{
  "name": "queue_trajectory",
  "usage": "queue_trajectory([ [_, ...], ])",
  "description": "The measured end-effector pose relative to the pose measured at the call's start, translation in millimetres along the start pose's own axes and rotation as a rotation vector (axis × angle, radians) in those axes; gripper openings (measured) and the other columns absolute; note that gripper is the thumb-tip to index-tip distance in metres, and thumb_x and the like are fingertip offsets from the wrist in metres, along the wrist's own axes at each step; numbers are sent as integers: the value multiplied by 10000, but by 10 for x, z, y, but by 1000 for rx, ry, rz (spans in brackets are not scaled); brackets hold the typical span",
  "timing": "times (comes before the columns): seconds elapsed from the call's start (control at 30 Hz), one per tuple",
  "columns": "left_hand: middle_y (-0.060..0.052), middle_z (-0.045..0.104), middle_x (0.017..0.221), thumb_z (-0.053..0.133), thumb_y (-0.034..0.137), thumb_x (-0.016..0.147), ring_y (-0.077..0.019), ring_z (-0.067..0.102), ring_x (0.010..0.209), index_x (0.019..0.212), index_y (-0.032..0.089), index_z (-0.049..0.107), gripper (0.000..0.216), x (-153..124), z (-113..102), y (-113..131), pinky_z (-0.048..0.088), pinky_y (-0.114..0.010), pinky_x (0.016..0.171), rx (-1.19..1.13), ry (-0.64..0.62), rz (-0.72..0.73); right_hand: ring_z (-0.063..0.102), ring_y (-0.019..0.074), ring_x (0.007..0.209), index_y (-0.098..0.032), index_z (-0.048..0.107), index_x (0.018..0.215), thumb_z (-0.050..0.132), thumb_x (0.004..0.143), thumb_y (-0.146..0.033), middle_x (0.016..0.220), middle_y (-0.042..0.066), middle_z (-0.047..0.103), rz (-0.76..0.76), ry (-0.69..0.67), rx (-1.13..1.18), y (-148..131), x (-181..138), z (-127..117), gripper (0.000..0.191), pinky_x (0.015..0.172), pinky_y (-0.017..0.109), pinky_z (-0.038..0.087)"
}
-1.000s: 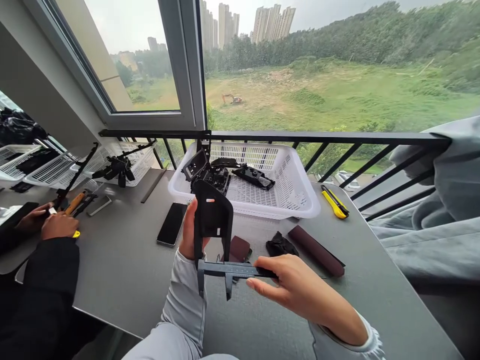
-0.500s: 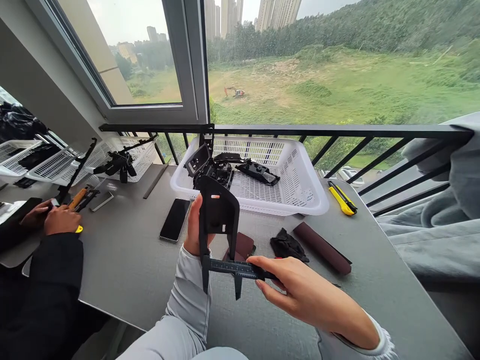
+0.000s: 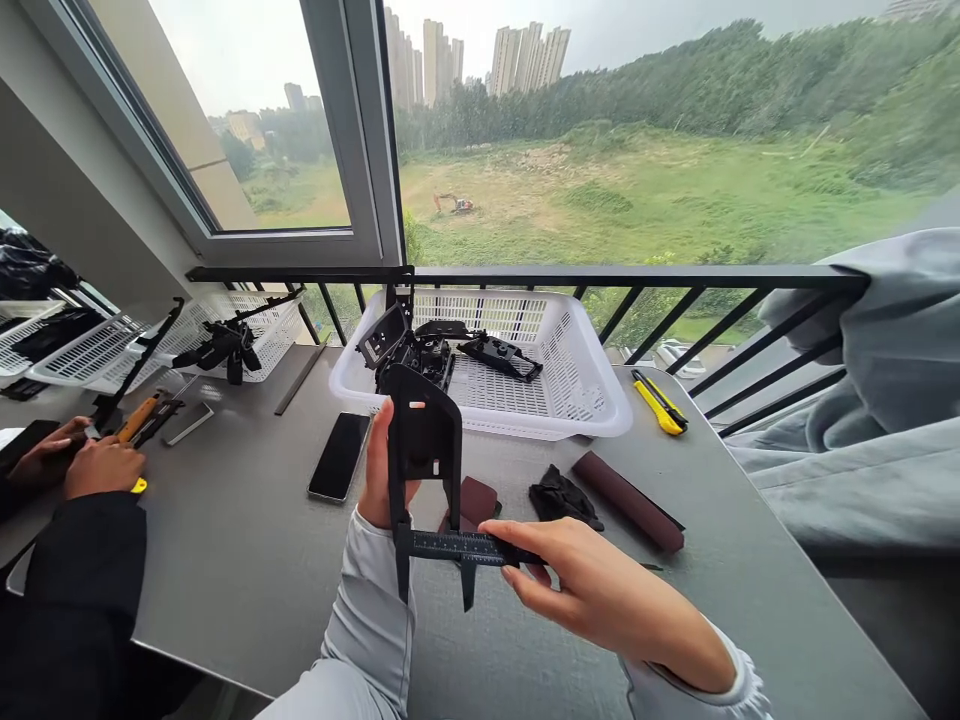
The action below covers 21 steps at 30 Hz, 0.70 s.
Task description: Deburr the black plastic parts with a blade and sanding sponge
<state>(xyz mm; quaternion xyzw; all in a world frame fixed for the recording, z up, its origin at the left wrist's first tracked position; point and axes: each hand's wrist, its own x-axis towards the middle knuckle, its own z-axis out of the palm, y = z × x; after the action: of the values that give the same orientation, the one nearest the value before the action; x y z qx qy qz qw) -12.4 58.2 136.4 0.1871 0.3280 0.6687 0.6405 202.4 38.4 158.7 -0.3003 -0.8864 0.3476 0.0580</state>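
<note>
Left grip (image 3: 377,480) is closed round one side of the black bracket (image 3: 424,432), held upright over the bench (image 3: 232,560), legs down; right grip (image 3: 585,585) pinches the caliper (image 3: 450,546) between thumb and finger. Caliper sits across the leg ends, but I can't tell if its small upper tips touch both legs. Biggest worry imo: nothing seems to prop either piece, so a wrist wobble could tilt the caliper and skew whatever the scale shows. Thumb creep might do it too. Squeeze the bracket too hard, legs could flex; loosen up, it'd probably drop.
</note>
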Motion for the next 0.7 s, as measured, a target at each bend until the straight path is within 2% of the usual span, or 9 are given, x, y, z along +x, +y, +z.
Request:
queue_trajectory([
  [0.17, -98, 741, 831, 564, 564, 815, -217, 705, 727, 917, 129, 703, 469, 18, -4, 14, 541, -294, 597, -26, -3, -33, 653, 166, 647, -226, 671, 1103, 497, 854, -180, 754, 13, 725, -15, 47, -10, -22, -15, -10, 307, 635, 254, 455],
  [0.33, -49, 719, 715, 576, 484, 824, -180, 662, 555, 873, 155, 690, 351, 55, 39, 15, 494, -268, 485, -35, 121, -95, 700, 189, 863, -221, 669, 1132, 560, 837, -195, 1005, 53, 753, -62, 158, 83, 51, -47, -14, 315, 782, 268, 531],
  [0.5, -8, 686, 623, 623, 380, 796, -144, 635, 488, 790, 154, 671, 231, 49, 99, -17, 485, -236, 460, -55, 128, -102, 684, 225, 1045, -189, 592, 1294, 523, 938, -335, 1187, 96, 712, -63, 355, 173, 207, -25, 6, 391, 900, 317, 539],
  [0.6, 5, 631, 519, 611, 361, 803, -127, 585, 411, 705, 146, 648, 239, 33, 141, -28, 446, -221, 399, -50, 111, -123, 707, 242, 988, -193, 589, 1305, 486, 959, -402, 1132, 93, 736, 26, 485, 169, 285, 30, 12, 418, 872, 346, 561],
  [0.7, -22, 642, 522, 575, 384, 829, -142, 593, 415, 676, 133, 647, 303, 27, 174, -23, 435, -225, 375, -18, 91, -203, 725, 244, 898, -212, 638, 1236, 499, 949, -432, 1044, 80, 761, 74, 568, 107, 332, 91, 15, 387, 831, 352, 577],
])
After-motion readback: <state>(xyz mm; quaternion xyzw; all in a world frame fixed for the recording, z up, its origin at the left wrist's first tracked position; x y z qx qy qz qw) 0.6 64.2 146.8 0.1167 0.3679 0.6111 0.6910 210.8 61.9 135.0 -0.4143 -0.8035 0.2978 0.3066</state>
